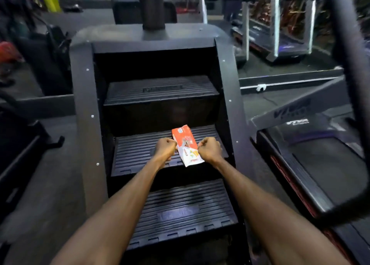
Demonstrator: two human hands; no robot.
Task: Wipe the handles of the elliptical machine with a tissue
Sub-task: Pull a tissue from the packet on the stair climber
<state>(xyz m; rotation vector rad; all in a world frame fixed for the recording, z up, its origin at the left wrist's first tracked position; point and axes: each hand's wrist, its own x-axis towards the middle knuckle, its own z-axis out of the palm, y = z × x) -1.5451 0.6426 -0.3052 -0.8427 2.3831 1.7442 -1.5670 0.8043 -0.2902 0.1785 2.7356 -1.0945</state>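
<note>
Now, here is how things sit.

Tissue pack: the orange and white tissue pack [187, 145] is a little below the middle of the frame, held up over the ribbed black steps [140, 154] of the machine.

Left hand: the left hand [165, 146] curls tight on the left edge of the pack. My guess is that it holds the pack steady.

Right hand: the right hand [210, 149] pinches the right edge. Both grips are clamped on the pack, one on each side, most likely to pull it open.

Tissue: no loose tissue shows yet, so the wiping has not begun.

Handles: a thick dark bar [354, 68] runs down the right edge of the frame and bends across the lower right. It may be a handle, but I cannot tell. Both hands are well apart from it.

Why here: the pack is held out in front, where the person can see it well.

Around: a treadmill [320, 164] is at the right. More gym gear sits blurry along the top.
</note>
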